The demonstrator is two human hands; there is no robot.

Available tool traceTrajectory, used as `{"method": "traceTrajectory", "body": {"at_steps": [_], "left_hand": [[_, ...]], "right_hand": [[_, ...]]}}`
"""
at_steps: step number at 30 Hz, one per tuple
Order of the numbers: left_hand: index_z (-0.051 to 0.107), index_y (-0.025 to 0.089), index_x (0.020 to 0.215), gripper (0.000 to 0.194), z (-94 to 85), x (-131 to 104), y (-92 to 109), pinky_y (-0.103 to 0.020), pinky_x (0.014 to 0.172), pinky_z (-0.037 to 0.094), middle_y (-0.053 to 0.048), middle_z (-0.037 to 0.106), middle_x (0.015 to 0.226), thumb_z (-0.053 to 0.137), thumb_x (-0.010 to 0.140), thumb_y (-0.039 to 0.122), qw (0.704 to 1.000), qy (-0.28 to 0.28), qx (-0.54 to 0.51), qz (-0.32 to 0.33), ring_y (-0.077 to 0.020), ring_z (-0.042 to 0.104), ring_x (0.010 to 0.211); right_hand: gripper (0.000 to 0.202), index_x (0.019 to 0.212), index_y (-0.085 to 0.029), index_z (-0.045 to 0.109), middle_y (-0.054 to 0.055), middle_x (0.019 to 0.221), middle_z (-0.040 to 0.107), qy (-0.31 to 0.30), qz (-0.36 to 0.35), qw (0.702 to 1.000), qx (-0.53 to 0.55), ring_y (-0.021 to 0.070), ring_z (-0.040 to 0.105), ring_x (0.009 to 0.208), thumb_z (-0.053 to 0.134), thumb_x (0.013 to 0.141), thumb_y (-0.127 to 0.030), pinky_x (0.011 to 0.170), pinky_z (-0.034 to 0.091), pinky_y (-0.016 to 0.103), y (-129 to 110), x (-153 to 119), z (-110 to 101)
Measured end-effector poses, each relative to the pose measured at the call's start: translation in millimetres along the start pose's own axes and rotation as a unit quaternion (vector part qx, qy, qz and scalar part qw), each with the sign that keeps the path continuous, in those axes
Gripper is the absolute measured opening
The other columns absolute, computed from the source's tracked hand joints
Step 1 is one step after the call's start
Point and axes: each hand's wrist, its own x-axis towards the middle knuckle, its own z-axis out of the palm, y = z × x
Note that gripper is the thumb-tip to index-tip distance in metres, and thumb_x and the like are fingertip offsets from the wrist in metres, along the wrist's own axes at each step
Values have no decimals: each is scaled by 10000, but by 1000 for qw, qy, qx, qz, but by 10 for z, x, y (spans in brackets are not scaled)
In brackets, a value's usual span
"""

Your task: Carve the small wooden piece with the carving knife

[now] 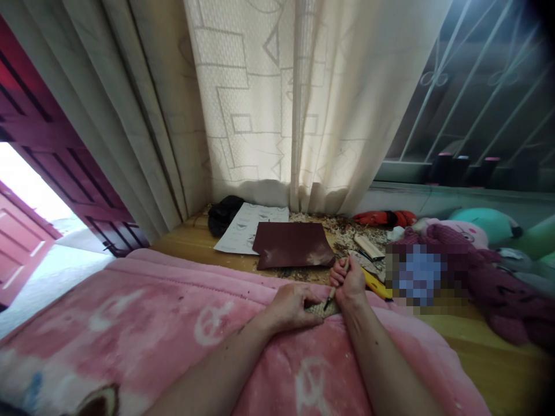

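Note:
My left hand (289,306) grips one end of a small pale piece of wood (317,310) with a rough, patterned surface, resting on the pink blanket. The fingers of my right hand (350,282) are wrapped round a carving gouge (332,294) with a wooden handle. Its dark tip points down at the wood and seems to touch it. Just past my hands lies a dark brown sheet (295,245), partly over a white printed paper (247,228).
Wood shavings (342,231) litter the wooden surface. At right are a pale wooden block (368,247), a yellow-handled tool (377,286), an orange-red item (384,218) and plush toys (498,294). A black bag-like bundle (225,215) lies by the curtain (247,104).

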Motion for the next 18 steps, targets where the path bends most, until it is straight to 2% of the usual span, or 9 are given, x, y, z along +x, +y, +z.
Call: {"method": "traceTrajectory", "body": {"at_steps": [6,12,18], "left_hand": [[684,208,837,228,-17,4,8,-200,561,277,23,583,738,643,658,344,1000,-11,0,-3,-112,488,670],[686,213,858,240,-12,7,8,-197,568,288,21,586,753,643,658,340,1000,-10,-5,-3,-113,492,684],[691,236,909,299,1,11,-17,-204,570,297,9,583,749,640,655,384,1000,-9,-4,-12,-122,491,674]], "right_hand": [[374,577,-198,329,-105,383,234,-11,-41,999,-13,44,163,273,459,787,-478,274,140,158,-7,6,-9],[403,571,-198,336,-103,383,238,-15,-52,998,-22,44,163,276,463,775,-521,270,141,159,-9,-12,6],[414,581,-203,339,-103,396,246,-29,-98,993,-58,46,168,284,467,760,-554,267,149,161,12,-70,55]]}}
